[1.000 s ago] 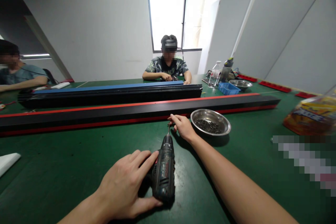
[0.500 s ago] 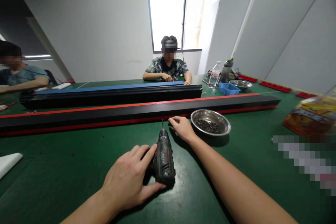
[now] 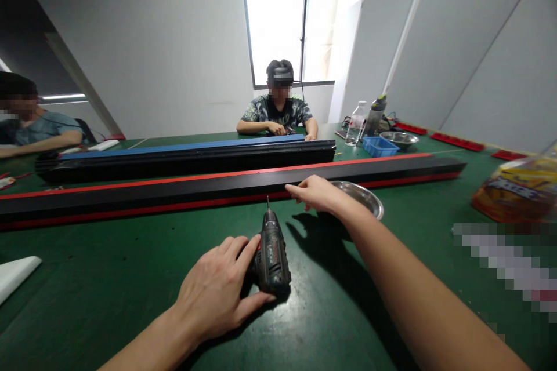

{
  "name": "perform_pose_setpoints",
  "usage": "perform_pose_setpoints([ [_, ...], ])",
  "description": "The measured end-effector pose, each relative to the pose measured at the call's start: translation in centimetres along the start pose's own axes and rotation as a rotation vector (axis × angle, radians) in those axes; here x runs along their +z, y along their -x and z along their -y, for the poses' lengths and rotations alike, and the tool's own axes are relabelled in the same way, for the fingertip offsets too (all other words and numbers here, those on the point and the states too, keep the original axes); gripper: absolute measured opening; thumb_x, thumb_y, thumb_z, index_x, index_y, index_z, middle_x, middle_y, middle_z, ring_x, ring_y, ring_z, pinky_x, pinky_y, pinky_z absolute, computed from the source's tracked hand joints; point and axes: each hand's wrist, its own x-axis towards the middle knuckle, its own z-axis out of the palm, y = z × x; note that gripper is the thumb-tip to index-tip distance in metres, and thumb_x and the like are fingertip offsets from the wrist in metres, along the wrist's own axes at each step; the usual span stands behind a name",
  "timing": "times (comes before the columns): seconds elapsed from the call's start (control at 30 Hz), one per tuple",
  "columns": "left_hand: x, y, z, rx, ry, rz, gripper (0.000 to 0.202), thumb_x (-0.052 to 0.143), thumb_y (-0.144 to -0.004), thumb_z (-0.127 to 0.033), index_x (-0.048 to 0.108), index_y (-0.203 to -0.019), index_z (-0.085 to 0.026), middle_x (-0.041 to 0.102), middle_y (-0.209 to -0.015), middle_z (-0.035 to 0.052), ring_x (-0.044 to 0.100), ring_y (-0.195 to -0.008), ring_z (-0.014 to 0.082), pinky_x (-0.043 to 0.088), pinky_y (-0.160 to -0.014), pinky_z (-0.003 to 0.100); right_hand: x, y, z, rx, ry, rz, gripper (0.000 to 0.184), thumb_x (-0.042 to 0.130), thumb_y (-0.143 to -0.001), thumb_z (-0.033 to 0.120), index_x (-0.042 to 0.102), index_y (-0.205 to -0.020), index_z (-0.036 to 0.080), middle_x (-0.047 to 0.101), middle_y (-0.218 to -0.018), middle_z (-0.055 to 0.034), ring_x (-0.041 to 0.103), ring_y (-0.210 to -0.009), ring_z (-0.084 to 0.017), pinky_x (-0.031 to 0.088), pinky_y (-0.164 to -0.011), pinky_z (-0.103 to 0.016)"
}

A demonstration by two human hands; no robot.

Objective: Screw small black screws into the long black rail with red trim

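Observation:
My left hand (image 3: pixel 221 281) is wrapped round a black cordless drill (image 3: pixel 275 258) with a red button. The drill's thin bit points away from me, its tip just short of a long black bar (image 3: pixel 209 190) with red edges. Raised above the green table, my right hand (image 3: pixel 315 194) is apart from the drill, index finger stretched to the left and other fingers loosely bent. Nothing shows in it. Behind its wrist stands a steel bowl (image 3: pixel 369 200). Hand and forearm cover most of the bowl, hiding the small dark screws in it.
Behind the bar lie another black length (image 3: pixel 183 162) and a blue strip (image 3: pixel 187 146). A co-worker (image 3: pixel 278 107) sits opposite, another (image 3: pixel 39 122) at far left. A blue basket (image 3: pixel 380 146), bottles and a second bowl (image 3: pixel 399 139) stand back right. A yellow bag (image 3: pixel 513 191) is at right.
My right hand has lifted and moved slightly right from beside the bit, now covering much of the bowl. My left hand stays on the drill, nearly still.

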Motion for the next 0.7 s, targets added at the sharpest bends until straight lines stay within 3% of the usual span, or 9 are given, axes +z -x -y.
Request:
perform_pose_setpoints([
  [0.13,0.0,0.0,0.1,0.002,0.006,-0.005,0.079,0.067,-0.092,-0.066,0.048,-0.152,-0.018,0.065,-0.133,0.0151,0.064,-0.114,0.0344,0.057,-0.093,0.048,-4.2,-0.3,-2.0,0.063,0.244,-0.082,0.055,0.059,-0.097,0.061,0.078,-0.070,0.017,0.072,-0.064,-0.0145,0.072,-0.068,-0.028,0.052,-0.067,-0.034],
  [0.27,0.0,0.1,0.3,0.011,0.013,-0.026,0.077,0.067,-0.092,-0.065,0.049,-0.151,-0.018,0.066,-0.130,0.0143,0.064,-0.112,0.0331,0.056,-0.092,0.046,-6.2,-0.8,-4.6,0.195,0.323,-0.087,0.057,0.058,-0.097,0.064,0.079,-0.071,0.018,0.069,-0.060,-0.0149,0.072,-0.067,-0.029,0.053,-0.068,-0.036],
  [0.4,-0.1,0.1,0.4,0.021,0.016,-0.034,0.077,0.068,-0.092,-0.064,0.049,-0.151,-0.017,0.066,-0.130,0.0143,0.065,-0.111,0.0326,0.056,-0.093,0.046,-6.8,-0.9,-6.6,0.348,0.362,-0.094,0.056,0.062,-0.092,0.067,0.076,-0.066,0.019,0.067,-0.056,-0.0139,0.070,-0.056,-0.028,0.053,-0.062,-0.037],
  [0.5,-0.1,0.2,0.4,0.019,0.006,-0.042,0.078,0.069,-0.091,-0.065,0.050,-0.150,-0.017,0.066,-0.131,0.0151,0.065,-0.111,0.0331,0.057,-0.092,0.046,-6.7,-0.7,-7.5,0.376,0.430,-0.134,0.053,0.072,-0.083,0.069,0.076,-0.066,0.019,0.069,-0.060,-0.0160,0.071,-0.059,-0.030,0.053,-0.061,-0.039],
  [0.6,0.0,0.4,0.3,0.040,-0.010,-0.087,0.080,0.070,-0.089,-0.067,0.052,-0.149,-0.016,0.068,-0.130,0.0158,0.067,-0.109,0.0338,0.058,-0.092,0.047,-6.1,-0.6,-7.8,0.330,0.508,-0.199,0.039,0.084,-0.073,0.058,0.079,-0.074,0.019,0.075,-0.074,-0.0172,0.075,-0.074,-0.032,0.054,-0.066,-0.037],
  [0.7,0.0,0.7,0.2,0.076,-0.011,-0.133,0.082,0.069,-0.088,-0.069,0.053,-0.148,-0.016,0.070,-0.127,0.0156,0.068,-0.106,0.0328,0.059,-0.090,0.045,-4.8,-0.6,-7.6,0.274,0.518,-0.182,0.025,0.086,-0.072,0.043,0.082,-0.083,0.020,0.078,-0.085,-0.0163,0.076,-0.082,-0.030,0.055,-0.070,-0.036],
])
